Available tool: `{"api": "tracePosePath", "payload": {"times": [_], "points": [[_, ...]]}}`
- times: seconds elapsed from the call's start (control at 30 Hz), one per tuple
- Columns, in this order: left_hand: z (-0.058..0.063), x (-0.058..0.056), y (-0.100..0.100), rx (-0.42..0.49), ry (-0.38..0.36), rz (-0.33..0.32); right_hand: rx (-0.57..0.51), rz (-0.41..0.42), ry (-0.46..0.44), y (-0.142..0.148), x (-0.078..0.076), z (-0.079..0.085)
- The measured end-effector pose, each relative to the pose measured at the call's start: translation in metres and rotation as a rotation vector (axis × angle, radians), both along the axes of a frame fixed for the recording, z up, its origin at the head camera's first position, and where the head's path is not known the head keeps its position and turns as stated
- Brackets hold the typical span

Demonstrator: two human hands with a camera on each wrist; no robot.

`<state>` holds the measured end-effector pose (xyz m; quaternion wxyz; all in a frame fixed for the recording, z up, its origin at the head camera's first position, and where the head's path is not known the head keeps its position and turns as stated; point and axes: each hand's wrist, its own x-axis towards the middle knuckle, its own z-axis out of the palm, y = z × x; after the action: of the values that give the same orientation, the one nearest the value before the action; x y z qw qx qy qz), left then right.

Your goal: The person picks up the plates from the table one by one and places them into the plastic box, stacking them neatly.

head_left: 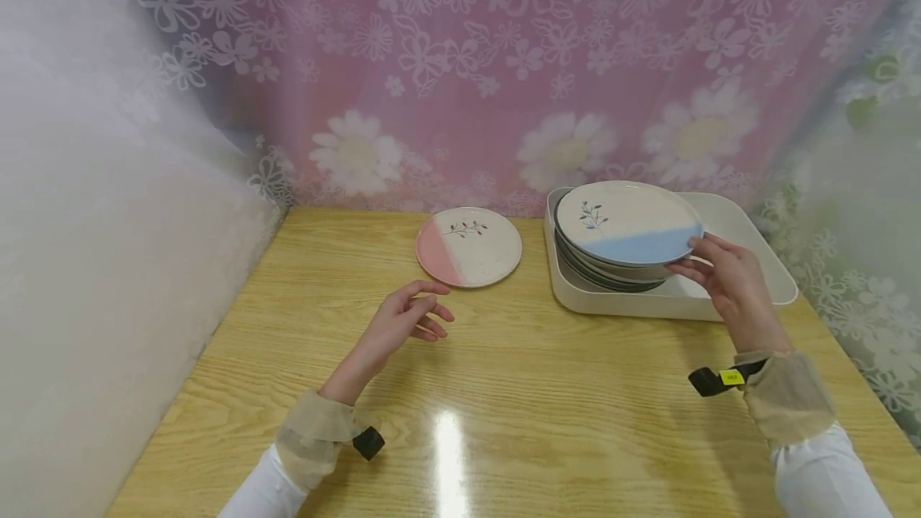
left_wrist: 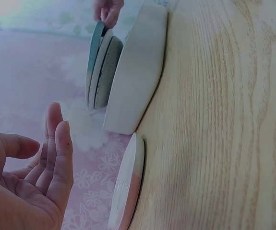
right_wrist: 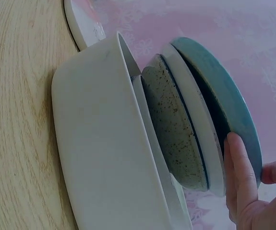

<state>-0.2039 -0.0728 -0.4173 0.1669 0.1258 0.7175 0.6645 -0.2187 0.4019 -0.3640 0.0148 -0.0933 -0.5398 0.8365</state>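
Note:
My right hand [head_left: 734, 282] pinches the right edge of a white and blue plate [head_left: 626, 218], thumb on top and fingers beneath. That plate is the topmost of a stack; in the right wrist view its near side tilts up, leaving a dark gap over the white plate [right_wrist: 195, 110] below. A speckled dish [right_wrist: 171, 124] sits lower in the stack, inside the white bin [head_left: 640, 306]. My left hand [head_left: 399, 316] hovers over the table with fingers loosely bent, holding nothing. Just beyond its fingertips a pink and white plate [head_left: 482, 250] with a leafy twig lies flat.
The wooden table [head_left: 504, 390] ends at a pink floral curtain [head_left: 460, 86] behind the plates. Pale sheeting [head_left: 108, 222] hangs along the left side, and floral sheeting [head_left: 871, 294] borders the right. The bin stands at the table's back right.

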Motion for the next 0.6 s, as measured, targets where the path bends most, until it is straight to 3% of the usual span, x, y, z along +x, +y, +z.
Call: {"api": "tracePosePath", "payload": {"times": [0.2, 0.4, 0.6], "points": [[-0.0006, -0.0005, 0.0009, 0.008, -0.002, -0.004, 0.0, 0.001, -0.016, 0.0029, 0.0006, 0.001], [-0.0013, -0.0004, 0.002, 0.003, -0.004, -0.004, 0.09, -0.012, -0.054, 0.0048, -0.0031, -0.0011], [-0.0024, -0.0019, 0.0029, 0.008, 0.001, -0.009, 0.193, 0.027, -0.084, 0.0067, -0.0068, -0.0024]]}}
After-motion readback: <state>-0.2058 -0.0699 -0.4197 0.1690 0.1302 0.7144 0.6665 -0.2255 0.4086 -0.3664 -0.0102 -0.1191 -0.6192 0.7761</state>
